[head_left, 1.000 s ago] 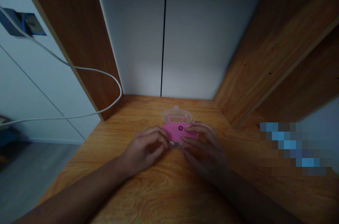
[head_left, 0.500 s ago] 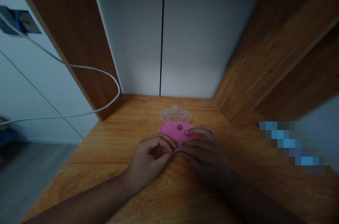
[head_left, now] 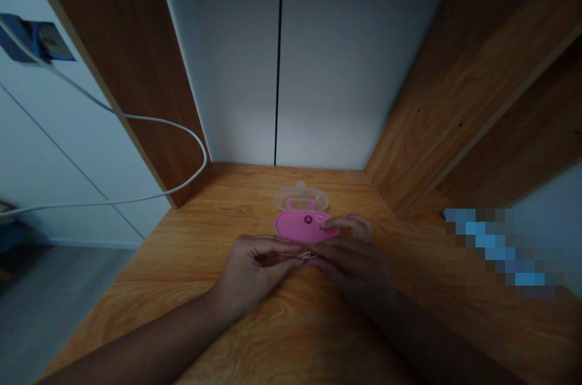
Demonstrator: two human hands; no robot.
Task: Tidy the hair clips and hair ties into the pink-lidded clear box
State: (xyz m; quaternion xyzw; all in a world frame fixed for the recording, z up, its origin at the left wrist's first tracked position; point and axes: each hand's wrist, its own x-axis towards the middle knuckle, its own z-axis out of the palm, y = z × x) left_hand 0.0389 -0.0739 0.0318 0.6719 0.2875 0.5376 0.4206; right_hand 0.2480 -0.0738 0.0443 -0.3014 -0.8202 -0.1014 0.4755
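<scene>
A small pale looped piece [head_left: 305, 255], too small to name surely, is pinched between both hands near the middle. My left hand [head_left: 254, 270] is closed on its left side with thumb and forefinger. From the other side, the fingertips of my right hand [head_left: 352, 264] grip it too. Some right fingers extend over the edge of a pink oval case base [head_left: 291, 227], just beyond the hands. Inside the base lie a thin black loop [head_left: 308, 219] and a lighter pink loop near the right fingertips. The clear lid [head_left: 301, 198] stands open behind it.
The case rests on a wood-grain table [head_left: 191, 264]. White panels [head_left: 236, 100] rise behind, with wooden uprights on both sides. A white cable [head_left: 200, 148] loops in from the left. A pixelated patch lies at the right.
My left fingers have straightened slightly, and more of the pale looped piece shows between the fingertips. The case has stayed where it was.
</scene>
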